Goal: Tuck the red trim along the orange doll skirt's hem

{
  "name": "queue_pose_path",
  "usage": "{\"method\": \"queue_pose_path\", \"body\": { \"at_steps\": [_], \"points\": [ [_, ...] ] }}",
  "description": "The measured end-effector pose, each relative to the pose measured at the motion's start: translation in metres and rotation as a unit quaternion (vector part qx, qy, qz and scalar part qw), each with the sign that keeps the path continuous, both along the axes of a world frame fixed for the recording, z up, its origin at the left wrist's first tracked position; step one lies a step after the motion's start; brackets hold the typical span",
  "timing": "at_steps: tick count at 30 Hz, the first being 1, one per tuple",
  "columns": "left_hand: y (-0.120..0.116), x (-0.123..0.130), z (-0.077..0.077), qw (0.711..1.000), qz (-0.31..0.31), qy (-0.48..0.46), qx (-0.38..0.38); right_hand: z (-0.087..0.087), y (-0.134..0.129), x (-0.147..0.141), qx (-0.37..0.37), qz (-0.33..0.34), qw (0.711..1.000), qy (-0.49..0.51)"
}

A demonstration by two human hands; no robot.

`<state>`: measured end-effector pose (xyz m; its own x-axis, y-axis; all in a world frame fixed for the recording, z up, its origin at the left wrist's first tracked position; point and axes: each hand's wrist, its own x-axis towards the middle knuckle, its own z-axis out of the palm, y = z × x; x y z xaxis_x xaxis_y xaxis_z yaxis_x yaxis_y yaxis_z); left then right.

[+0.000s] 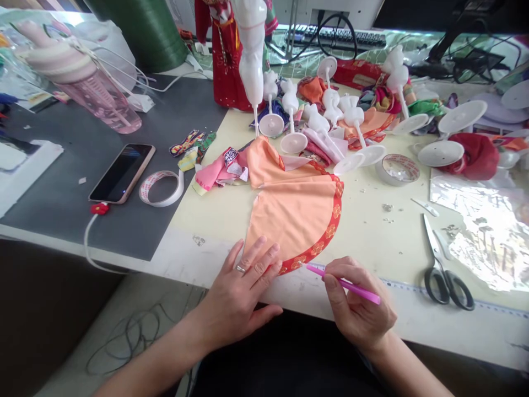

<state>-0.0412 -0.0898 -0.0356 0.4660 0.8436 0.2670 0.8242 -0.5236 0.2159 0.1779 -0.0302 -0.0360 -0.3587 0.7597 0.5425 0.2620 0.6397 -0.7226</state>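
Note:
A small peach skirt piece (295,212) with a red and gold patterned border lies spread near the table's front edge. My left hand (243,286) rests on its lower left part, fingers outstretched and pressing the cloth flat; a ring is on one finger. In my right hand (359,303) is a slim pink pen-like tool (357,289), pinched between thumb and fingers. The tool's pale tip meets or hovers just over the red border (326,237); I cannot tell which. Folded pink and patterned fabric (221,171) adjoins the cloth at upper left.
Black-handled scissors (442,270), a clear plastic bag (487,231) and small metallic bits (387,208) lie to the right. White mannequin stands (291,110) crowd the back. A tape roll (161,188), a phone (123,173) and a pink bottle (95,94) are at left.

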Motion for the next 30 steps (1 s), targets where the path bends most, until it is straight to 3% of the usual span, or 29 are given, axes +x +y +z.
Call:
{"method": "queue_pose_path", "body": {
  "at_steps": [8, 26, 30],
  "points": [
    [-0.002, -0.001, -0.005, 0.999, 0.005, 0.012, -0.048, -0.001, 0.000, 0.001, -0.002, -0.001, 1.000, -0.002],
    [-0.001, -0.008, -0.009, 0.996, -0.022, -0.089, -0.016, -0.003, -0.001, 0.001, -0.007, -0.001, 1.000, 0.006],
    [-0.002, -0.008, -0.008, 0.997, -0.025, -0.076, -0.004, -0.002, -0.001, 0.001, -0.006, 0.000, 1.000, 0.007]
  ]
}}
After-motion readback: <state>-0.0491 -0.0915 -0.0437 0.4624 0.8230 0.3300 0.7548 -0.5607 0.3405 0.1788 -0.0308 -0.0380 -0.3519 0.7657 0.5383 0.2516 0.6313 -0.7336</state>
